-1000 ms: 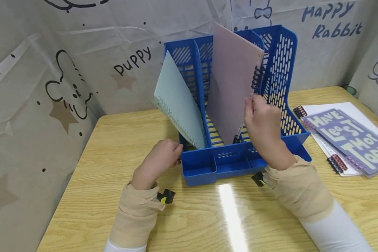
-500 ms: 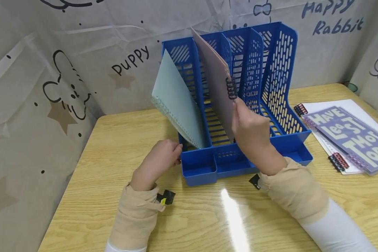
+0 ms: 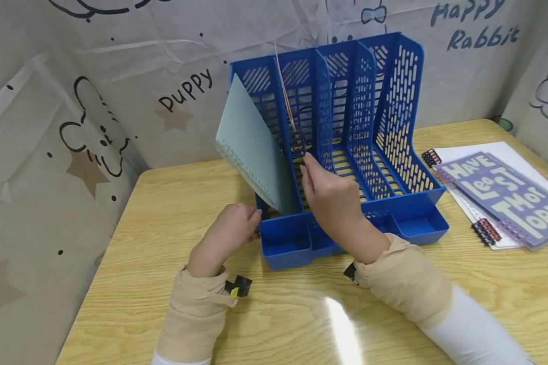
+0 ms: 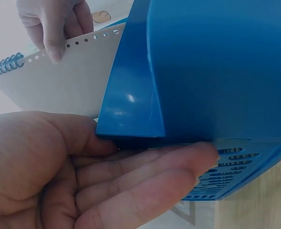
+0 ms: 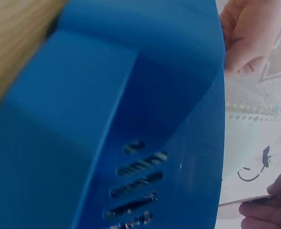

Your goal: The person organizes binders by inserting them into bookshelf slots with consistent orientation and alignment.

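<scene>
A blue desktop file rack, with upright dividers and small trays along its front, stands on the table. In the head view my right hand pinches a pinkish spiral notebook by its bound edge. That notebook stands edge-on in the second slot from the left, close to the divider; its paler cover shows in the left wrist view. My left hand holds the rack's front left corner, fingers along the outer side wall. A pale green spiral notebook leans left in the leftmost slot.
At the right lie a purple lettered notebook and white sheets or notebooks with red and black spiral bindings. A cloth backdrop with drawings stands behind the wooden table.
My right hand has moved left with the pinkish notebook, turning it from showing its broad cover to nearly edge-on against the left divider. My left hand has stayed at the rack's corner.
</scene>
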A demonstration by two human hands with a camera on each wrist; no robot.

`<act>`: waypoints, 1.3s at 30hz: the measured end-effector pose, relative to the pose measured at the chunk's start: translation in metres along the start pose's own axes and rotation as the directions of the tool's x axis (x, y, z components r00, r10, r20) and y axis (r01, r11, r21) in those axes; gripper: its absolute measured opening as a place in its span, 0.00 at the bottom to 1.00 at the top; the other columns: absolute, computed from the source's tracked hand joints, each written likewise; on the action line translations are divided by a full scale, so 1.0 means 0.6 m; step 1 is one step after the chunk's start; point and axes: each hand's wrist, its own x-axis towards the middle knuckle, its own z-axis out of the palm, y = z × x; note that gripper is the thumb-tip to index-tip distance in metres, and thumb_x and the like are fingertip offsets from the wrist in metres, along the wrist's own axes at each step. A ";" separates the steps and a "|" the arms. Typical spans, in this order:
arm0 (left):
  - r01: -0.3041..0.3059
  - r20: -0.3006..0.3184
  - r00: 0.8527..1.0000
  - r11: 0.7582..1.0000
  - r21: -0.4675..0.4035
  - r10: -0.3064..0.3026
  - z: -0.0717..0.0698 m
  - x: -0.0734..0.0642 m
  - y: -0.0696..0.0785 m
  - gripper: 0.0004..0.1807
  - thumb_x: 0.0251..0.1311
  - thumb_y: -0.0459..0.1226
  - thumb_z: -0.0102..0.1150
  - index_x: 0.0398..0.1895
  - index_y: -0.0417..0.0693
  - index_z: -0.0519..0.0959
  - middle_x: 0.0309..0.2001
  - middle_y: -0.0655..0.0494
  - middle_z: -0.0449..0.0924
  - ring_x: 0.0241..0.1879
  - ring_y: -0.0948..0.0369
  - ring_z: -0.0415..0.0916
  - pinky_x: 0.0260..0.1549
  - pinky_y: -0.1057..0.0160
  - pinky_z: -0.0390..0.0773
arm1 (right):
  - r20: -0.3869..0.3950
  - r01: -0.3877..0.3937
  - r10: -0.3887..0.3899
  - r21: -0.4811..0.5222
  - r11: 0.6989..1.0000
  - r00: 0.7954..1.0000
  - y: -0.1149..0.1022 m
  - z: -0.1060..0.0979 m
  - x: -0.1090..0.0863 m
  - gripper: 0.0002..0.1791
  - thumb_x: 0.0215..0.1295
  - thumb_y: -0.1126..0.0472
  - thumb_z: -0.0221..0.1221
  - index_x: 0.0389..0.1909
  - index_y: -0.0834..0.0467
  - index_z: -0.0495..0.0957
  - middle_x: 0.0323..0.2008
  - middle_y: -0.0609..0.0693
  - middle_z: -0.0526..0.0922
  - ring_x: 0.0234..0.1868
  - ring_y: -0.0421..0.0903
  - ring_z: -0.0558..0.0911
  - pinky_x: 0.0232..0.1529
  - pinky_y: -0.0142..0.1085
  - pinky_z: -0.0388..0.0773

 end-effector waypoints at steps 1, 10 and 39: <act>0.000 -0.003 1.000 1.000 0.000 0.000 -0.001 0.000 0.000 0.23 0.71 0.36 0.40 0.17 0.40 0.75 0.21 0.51 0.80 0.21 0.61 0.78 0.26 0.66 0.79 | 0.007 -0.004 0.004 0.007 1.000 1.000 -0.003 0.001 -0.001 0.12 0.61 0.66 0.61 0.43 0.68 0.81 0.28 0.58 0.86 0.09 0.47 0.74 0.04 0.35 0.58; 0.000 -0.007 1.000 1.000 0.010 0.000 0.000 -0.001 -0.002 0.24 0.71 0.36 0.40 0.15 0.41 0.75 0.20 0.52 0.80 0.19 0.62 0.76 0.29 0.64 0.78 | 0.126 -0.076 0.066 0.076 0.994 0.990 -0.009 -0.008 -0.002 0.15 0.63 0.64 0.60 0.48 0.69 0.79 0.39 0.61 0.85 0.22 0.52 0.84 0.11 0.37 0.73; 0.075 0.045 0.997 0.990 -0.116 -0.070 -0.001 0.003 -0.001 0.21 0.72 0.37 0.39 0.28 0.35 0.79 0.29 0.45 0.82 0.28 0.56 0.82 0.29 0.63 0.83 | 0.536 -0.193 0.180 -0.034 0.981 0.825 0.082 -0.171 -0.022 0.16 0.59 0.61 0.64 0.47 0.63 0.81 0.32 0.62 0.85 0.11 0.49 0.73 0.11 0.40 0.66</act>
